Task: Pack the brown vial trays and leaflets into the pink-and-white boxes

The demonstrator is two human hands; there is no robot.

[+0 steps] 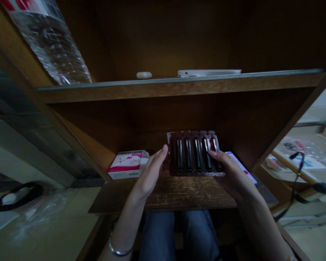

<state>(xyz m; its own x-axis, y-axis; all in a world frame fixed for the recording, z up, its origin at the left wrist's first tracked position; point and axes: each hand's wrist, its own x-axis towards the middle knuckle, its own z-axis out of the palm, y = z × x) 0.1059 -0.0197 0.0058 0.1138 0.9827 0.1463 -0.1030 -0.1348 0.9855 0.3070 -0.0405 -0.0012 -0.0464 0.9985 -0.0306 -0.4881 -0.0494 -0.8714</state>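
Observation:
A clear blister tray of vials [197, 154], several of them filled with dark liquid, is held over the lower wooden shelf. My right hand [235, 174] grips its right side, thumb on top of the end vials and the other fingers hidden beneath. At the tray's left edge is my left hand [149, 174], its thumb stretched out and not over the tray; its other fingers are mostly hidden. A white and pink box [129, 164] lies just left of my left hand. Behind my right hand a white and blue box [243, 168] is partly covered.
On the upper shelf edge [179, 87] stand a clear plastic bottle [50, 43], a small white oval case [144, 75] and a flat white object [209, 73]. A dark-rimmed basket [19, 197] is on the floor at left. A dark strap [295, 188] hangs at right.

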